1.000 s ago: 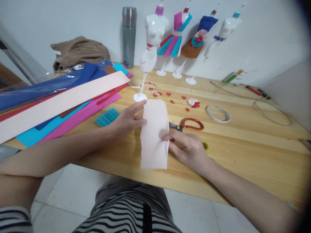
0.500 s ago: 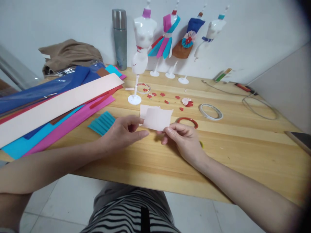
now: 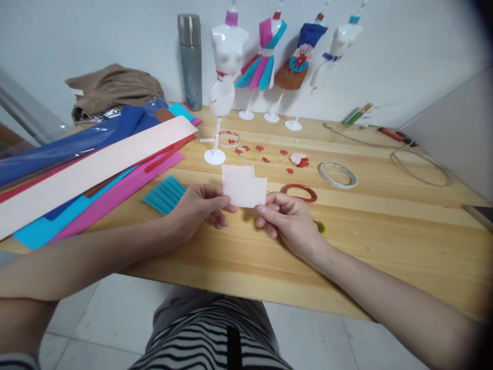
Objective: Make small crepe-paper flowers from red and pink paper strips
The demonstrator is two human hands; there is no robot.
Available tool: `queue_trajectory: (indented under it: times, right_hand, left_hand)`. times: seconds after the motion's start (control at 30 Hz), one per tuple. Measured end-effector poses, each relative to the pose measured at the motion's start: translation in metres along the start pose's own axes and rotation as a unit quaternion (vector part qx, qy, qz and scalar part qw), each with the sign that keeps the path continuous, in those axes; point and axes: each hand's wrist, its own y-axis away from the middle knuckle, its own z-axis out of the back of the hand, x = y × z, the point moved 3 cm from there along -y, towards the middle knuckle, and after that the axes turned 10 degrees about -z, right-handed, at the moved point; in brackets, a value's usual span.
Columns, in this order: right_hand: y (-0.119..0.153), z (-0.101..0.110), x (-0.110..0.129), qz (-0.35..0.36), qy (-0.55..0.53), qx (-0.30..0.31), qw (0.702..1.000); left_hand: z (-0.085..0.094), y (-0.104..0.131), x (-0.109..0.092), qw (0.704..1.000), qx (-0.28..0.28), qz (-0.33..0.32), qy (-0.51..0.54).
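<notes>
Between my two hands, a pale pink piece of crepe paper (image 3: 243,189) is held up above the wooden table; its top edge has a step in it. My left hand (image 3: 206,205) pinches the lower left corner between thumb and fingers. At the lower right corner, my right hand (image 3: 287,220) grips the paper the same way. A pleated teal paper piece (image 3: 164,195) lies just left of my left hand. Beyond my right hand lies a red ring-shaped object (image 3: 301,193), and a yellow ring-shaped object (image 3: 319,225) is partly hidden by that hand.
Long coloured paper strips (image 3: 100,169) lie at left. A white mannequin (image 3: 222,92) stands in front of dressed mannequins (image 3: 262,61) along the wall, beside a flask (image 3: 191,72). Red paper flowers (image 3: 260,148), a tape roll (image 3: 338,174) and a cable (image 3: 404,164) are on the table (image 3: 385,246).
My left hand has closed on the left corner of the pink paper; before, its thumb was apart from it. The paper's right part has shifted left and now sits flatter.
</notes>
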Motion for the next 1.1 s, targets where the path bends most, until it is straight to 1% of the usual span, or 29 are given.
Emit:
queue_trajectory:
  times: [0.13, 0.27, 0.37, 0.47, 0.57, 0.73, 0.87, 0.93, 1.03, 1.1]
  right_hand:
    - [-0.0014, -0.0022, -0.0010, 0.005, -0.021, 0.023, 0.999]
    - [-0.0022, -0.0017, -0.0020, 0.004, -0.037, 0.032, 0.999]
    - [-0.0018, -0.0009, -0.0008, 0.001, -0.035, 0.037, 0.999]
    - [-0.0012, -0.0005, 0.0010, 0.002, -0.027, 0.036, 0.999]
    - [-0.0016, 0.0007, 0.0010, 0.001, -0.006, 0.014, 1.000]
    - [-0.0025, 0.0030, -0.0007, -0.010, -0.008, -0.027, 1.000]
    - [-0.0019, 0.0017, 0.0004, -0.008, 0.001, -0.024, 1.000]
    - [-0.0011, 0.0008, 0.0012, -0.002, 0.013, -0.020, 1.000]
    - [0.0002, -0.0005, 0.0016, -0.002, 0.032, -0.013, 0.999]
    - [0.0010, -0.0013, 0.0014, -0.006, 0.039, -0.006, 0.999]
  left_hand:
    - [0.0009, -0.0010, 0.0037, 0.999, -0.006, 0.005, 0.045]
    - [0.0019, -0.0011, 0.0063, 0.997, -0.024, -0.021, 0.063]
    - [0.0022, -0.0006, 0.0047, 0.997, -0.032, -0.052, 0.051]
    - [0.0004, 0.0004, 0.0015, 0.997, -0.026, -0.070, 0.017]
    - [-0.0010, 0.0011, 0.0009, 0.997, -0.034, -0.066, 0.002]
    - [-0.0010, 0.0004, 0.0047, 0.996, -0.045, -0.053, 0.048]
    - [-0.0001, -0.0011, 0.0057, 0.992, -0.057, -0.058, 0.094]
    - [-0.0003, -0.0014, 0.0057, 0.991, -0.053, -0.065, 0.104]
    - [-0.0016, -0.0011, 0.0073, 0.994, -0.032, -0.054, 0.091]
    - [-0.0016, -0.0009, 0.0085, 0.996, -0.033, -0.044, 0.070]
